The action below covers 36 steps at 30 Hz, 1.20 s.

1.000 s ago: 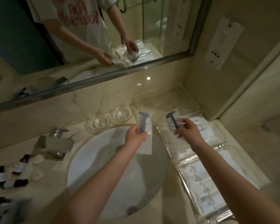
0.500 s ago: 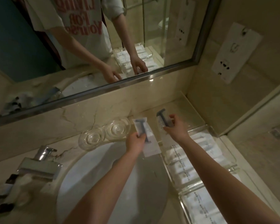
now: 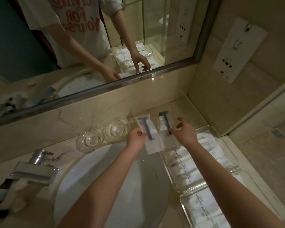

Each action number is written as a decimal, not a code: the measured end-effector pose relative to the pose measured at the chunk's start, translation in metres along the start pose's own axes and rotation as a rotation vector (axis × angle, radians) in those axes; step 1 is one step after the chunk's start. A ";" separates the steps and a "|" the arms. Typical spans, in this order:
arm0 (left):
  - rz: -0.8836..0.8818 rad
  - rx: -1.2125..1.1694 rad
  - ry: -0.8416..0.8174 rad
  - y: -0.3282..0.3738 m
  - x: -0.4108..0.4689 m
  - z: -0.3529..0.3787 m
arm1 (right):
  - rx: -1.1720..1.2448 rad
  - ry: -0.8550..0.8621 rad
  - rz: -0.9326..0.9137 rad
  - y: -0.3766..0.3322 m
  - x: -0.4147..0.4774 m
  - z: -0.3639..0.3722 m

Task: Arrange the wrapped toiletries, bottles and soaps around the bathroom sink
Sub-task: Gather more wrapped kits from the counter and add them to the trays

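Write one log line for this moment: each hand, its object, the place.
left hand: pinches left wrapped razor | right hand: pinches right wrapped razor | place: between glass dishes and tray

The left hand (image 3: 136, 137) pinches a wrapped razor (image 3: 146, 131) by its edge. The right hand (image 3: 185, 133) pinches a second razor (image 3: 164, 124) by its handle end. Both lie side by side over the counter (image 3: 181, 107), beside two glass dishes (image 3: 90, 139).
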<state>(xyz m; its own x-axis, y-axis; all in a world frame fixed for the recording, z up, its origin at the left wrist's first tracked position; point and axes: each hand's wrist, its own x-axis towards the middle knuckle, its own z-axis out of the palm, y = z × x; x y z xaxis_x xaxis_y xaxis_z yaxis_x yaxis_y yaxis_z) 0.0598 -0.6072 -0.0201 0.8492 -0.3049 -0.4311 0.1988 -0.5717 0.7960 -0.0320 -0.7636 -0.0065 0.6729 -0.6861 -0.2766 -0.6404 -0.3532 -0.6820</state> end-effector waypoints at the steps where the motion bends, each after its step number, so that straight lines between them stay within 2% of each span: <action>1: 0.011 0.021 0.015 0.002 0.003 -0.001 | -0.022 0.001 0.002 -0.003 0.003 0.000; 6: 0.042 0.093 0.065 0.001 0.010 -0.002 | -0.117 -0.032 -0.008 -0.016 0.016 0.007; 11: 0.037 0.118 0.095 -0.003 0.012 -0.001 | -0.154 -0.107 -0.128 -0.027 0.024 0.006; 16: 0.041 0.122 0.082 -0.009 0.010 0.000 | -0.194 -0.177 -0.172 -0.026 0.026 0.005; 25: 0.018 0.067 0.134 -0.005 0.002 -0.005 | -0.195 -0.065 -0.121 -0.013 0.020 0.004; 30: 0.038 0.095 0.119 -0.005 -0.002 -0.009 | -0.240 -0.010 -0.166 -0.010 0.013 0.002; 33: 0.118 0.226 0.092 0.002 -0.007 -0.016 | -0.259 0.066 -0.269 -0.018 0.003 0.000; 36: 0.271 0.445 0.081 0.009 -0.014 -0.032 | -0.297 0.069 -0.402 -0.033 -0.011 0.001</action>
<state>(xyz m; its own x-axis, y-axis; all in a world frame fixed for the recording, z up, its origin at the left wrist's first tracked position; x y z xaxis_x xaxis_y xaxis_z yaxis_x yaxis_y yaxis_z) 0.0649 -0.5836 0.0065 0.8801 -0.4366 -0.1866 -0.2448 -0.7541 0.6094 -0.0177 -0.7441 0.0189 0.8681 -0.4960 0.0206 -0.4206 -0.7569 -0.5003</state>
